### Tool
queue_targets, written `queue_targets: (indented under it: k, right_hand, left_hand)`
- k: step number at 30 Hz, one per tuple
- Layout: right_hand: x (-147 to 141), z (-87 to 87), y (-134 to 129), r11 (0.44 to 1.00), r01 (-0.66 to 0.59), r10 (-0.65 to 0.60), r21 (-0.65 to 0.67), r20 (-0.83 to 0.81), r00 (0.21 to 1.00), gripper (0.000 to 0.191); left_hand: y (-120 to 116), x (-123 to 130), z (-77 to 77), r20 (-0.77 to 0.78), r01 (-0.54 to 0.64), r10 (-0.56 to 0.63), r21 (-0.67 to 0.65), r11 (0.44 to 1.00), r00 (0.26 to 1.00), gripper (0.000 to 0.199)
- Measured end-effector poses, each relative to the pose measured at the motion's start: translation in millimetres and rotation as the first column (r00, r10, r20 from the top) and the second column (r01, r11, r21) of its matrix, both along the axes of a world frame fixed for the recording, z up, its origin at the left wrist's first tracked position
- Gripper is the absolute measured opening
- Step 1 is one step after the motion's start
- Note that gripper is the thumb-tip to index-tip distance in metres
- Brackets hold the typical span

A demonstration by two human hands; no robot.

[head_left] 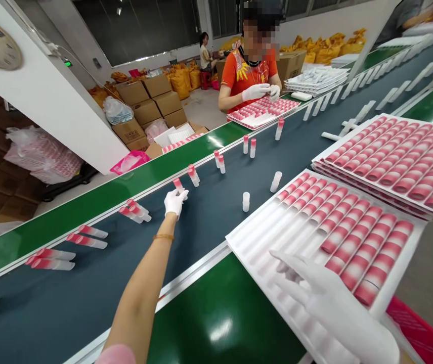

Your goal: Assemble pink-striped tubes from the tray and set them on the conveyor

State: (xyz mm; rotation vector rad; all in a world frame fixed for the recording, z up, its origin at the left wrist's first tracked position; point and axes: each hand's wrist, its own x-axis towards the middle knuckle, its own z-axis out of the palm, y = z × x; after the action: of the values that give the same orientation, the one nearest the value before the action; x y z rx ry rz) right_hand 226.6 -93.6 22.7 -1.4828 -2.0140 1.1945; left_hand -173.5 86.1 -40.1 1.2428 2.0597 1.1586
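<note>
My left hand (pixel 174 202), in a white glove, reaches over the conveyor belt. Its fingers close around the lower part of a small standing tube with a red top (pixel 177 183). My right hand (pixel 322 298), also gloved, hovers over the near white tray (pixel 254 240). Its index finger and thumb stretch out apart, the other fingers curl partly beneath, and nothing shows between them. Rows of red-and-white tubes (pixel 376 253) fill the tray's right and far parts. A standing pair of red-topped tubes (pixel 193 175) is just beyond my left hand.
More tubes stand or lie along the dark belt (pixel 216 232). A stack of filled trays (pixel 391 156) is at the right. Across the belt, a co-worker in orange (pixel 250 76) handles something over another tray (pixel 254 120). Cardboard boxes (pixel 161 93) are piled behind.
</note>
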Motion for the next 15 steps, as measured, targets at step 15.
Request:
queue_targets:
  k: [15]
  right_hand:
    - [56.9, -45.3, 7.8, 0.972, 0.225, -0.23, 0.067, 0.076, 0.97, 0.034]
  left_hand:
    - [61.8, -47.9, -24.8, -0.004, 0.172, -0.174, -0.097, 0.98, 0.985, 0.031]
